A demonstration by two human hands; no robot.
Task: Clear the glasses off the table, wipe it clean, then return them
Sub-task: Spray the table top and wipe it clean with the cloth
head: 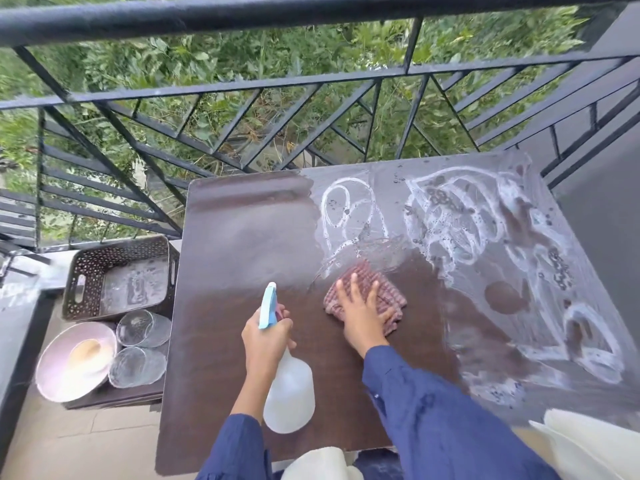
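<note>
A dark brown table (242, 237) fills the middle of the view, its right half streaked with white foam (485, 237). My right hand (363, 317) presses flat, fingers spread, on a folded red checked cloth (388, 296) near the table's centre. My left hand (266, 337) grips the neck of a white spray bottle (289, 393) with a blue nozzle, held upright just above the table's front part. Two clear glasses (142, 329) (136, 367) stand off the table on a low surface at the left.
Beside the glasses sit a pale pink bowl (74, 362) and a dark perforated basket (117, 275). A black metal railing (311, 81) runs behind the table with greenery beyond. White chair parts (588, 445) show at the lower right. A grey wall borders the right.
</note>
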